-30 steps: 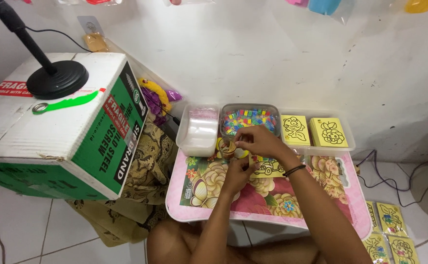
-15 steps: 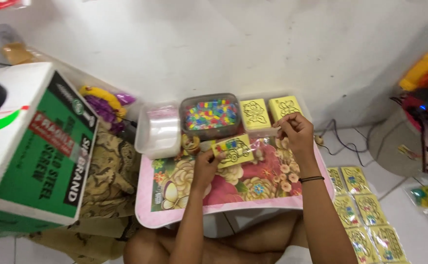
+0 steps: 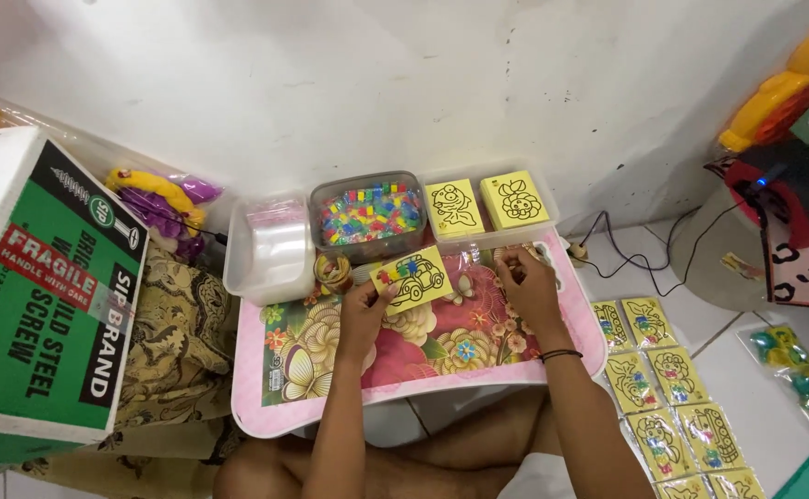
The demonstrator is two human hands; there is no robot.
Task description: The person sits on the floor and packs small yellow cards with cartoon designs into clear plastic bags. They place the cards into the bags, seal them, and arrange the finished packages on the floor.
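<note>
- White plaster wall backs a small floral lap table point(image 3: 330, 393) with a pink rim, set across the crossed legs of a person sitting on a tiled floor.
- Far left, a green and white cardboard box point(image 3: 48, 296) stands on patterned cloth, close beside the table but off its working area.
- Next to it, against the wall, a clear tub point(image 3: 270, 249) holds a stack of clear plastic sleeves, within the left arm's reach.
- Small rolls of tape or bands point(image 3: 333, 270) lie on the table just in front of that tub.
- Behind them, a grey tub of small coloured pieces point(image 3: 370, 214) sits in the middle, open-topped so either hand could dip in.
- Left hand point(image 3: 364, 314) pinches the lower left corner of a yellow card with a car outline point(image 3: 413, 276), holding it tilted above the table with the picture facing up, apparently to keep it in view.
- Further right, two stacks of yellow picture cards point(image 3: 487, 201) rest in a shallow clear tray by the wall.
- Right hand point(image 3: 529, 286) lies on the table with fingers curled at a clear plastic sleeve point(image 3: 487, 263); whether it grips the sleeve cannot be told.
- On the floor to the right, bagged yellow cards point(image 3: 672, 388) lie in rows, kept apart from the loose ones.
</note>
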